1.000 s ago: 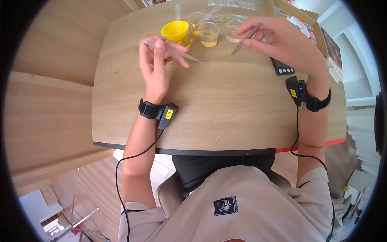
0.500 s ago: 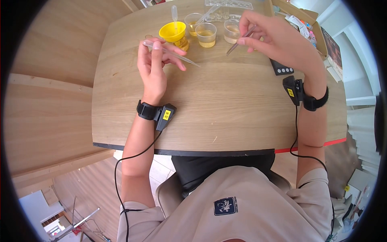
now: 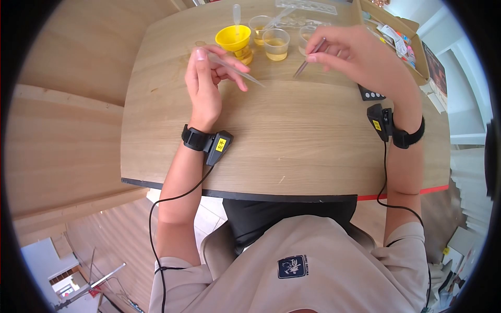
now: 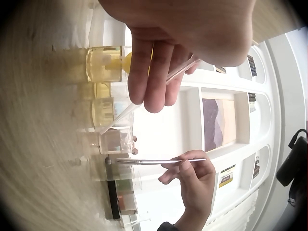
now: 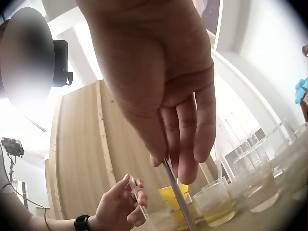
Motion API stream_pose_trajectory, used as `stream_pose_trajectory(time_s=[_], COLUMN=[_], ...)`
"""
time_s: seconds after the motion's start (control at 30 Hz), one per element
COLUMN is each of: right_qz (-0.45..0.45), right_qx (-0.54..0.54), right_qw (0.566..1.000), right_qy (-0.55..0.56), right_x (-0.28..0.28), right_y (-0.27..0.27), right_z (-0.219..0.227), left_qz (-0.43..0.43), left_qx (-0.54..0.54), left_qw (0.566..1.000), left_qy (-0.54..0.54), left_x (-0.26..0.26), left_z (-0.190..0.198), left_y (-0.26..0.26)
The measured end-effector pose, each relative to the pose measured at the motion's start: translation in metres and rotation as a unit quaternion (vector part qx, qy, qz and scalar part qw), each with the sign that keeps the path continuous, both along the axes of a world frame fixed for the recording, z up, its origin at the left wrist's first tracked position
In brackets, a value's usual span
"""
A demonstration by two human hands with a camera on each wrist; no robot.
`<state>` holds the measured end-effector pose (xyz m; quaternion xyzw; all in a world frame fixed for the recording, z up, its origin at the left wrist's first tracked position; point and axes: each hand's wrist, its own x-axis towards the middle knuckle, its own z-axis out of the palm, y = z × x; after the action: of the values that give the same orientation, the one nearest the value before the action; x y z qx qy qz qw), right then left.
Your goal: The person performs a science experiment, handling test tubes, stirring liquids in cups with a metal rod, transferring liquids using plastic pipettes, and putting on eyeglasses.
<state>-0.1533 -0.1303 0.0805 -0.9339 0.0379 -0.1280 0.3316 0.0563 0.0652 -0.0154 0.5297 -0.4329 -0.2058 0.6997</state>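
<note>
In the head view, my left hand point(image 3: 205, 86) holds a clear plastic dropper point(image 3: 249, 77) between thumb and fingers, its thin tip slanting down to the right. My right hand point(image 3: 348, 55) pinches slim metal tweezers point(image 3: 308, 60) near their upper end, points downward; in the left wrist view a small dark shape point(image 4: 108, 160) shows at their lower end. Beyond the left hand, a yellow funnel point(image 3: 229, 35) sits over a container of yellow liquid, with a second dropper point(image 3: 237, 18) standing in it. Clear cups of pale yellow liquid point(image 3: 275, 48) stand between the hands, further back.
Another cup point(image 3: 259, 36) stands at the back with a dropper point(image 3: 282, 16) leaning in it. A clear rack point(image 3: 313, 7) lies at the far edge. Right of it are a cardboard box point(image 3: 418, 62) of supplies and a black device with buttons point(image 3: 371, 95), partly under the right forearm.
The tweezers' lower end has shifted left and nearer to me, and they stand a little steeper. My left hand keeps the dropper almost in place; the head view has shifted slightly.
</note>
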Motion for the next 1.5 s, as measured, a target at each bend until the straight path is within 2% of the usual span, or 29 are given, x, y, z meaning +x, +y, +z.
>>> stream_pose_trajectory(time_s=[0.07, 0.13, 0.77, 1.03, 1.17, 1.37, 1.5], right_qz=[-0.008, -0.014, -0.004, 0.025, 0.004, 0.025, -0.004], right_qx=[0.006, -0.022, -0.054, -0.015, -0.01, 0.0, -0.011], right_qw=[1.0, 0.998, 0.997, 0.999, 0.999, 1.0, 0.999], right_qy=[-0.007, 0.059, 0.059, 0.033, 0.033, 0.013, 0.05], right_x=[0.001, 0.003, 0.005, 0.011, 0.009, 0.009, 0.006], right_y=[0.002, 0.001, 0.004, 0.009, 0.013, 0.009, 0.011], right_z=[0.0, 0.003, 0.0, -0.01, -0.006, -0.012, -0.008], left_qz=[0.001, 0.006, 0.022, 0.021, 0.01, 0.014, 0.016], left_qx=[0.007, 0.01, 0.02, 0.023, 0.022, 0.027, 0.035], left_qw=[1.0, 1.0, 1.0, 0.999, 1.0, 0.999, 0.999], left_qy=[0.004, 0.003, 0.006, 0.007, 0.005, -0.012, -0.014], left_x=[0.0, 0.0, 0.002, 0.0, -0.001, 0.0, -0.001], left_z=[0.001, 0.001, -0.004, -0.003, -0.003, -0.005, -0.004], left_y=[0.0, 0.0, -0.005, -0.006, -0.007, -0.007, -0.007])
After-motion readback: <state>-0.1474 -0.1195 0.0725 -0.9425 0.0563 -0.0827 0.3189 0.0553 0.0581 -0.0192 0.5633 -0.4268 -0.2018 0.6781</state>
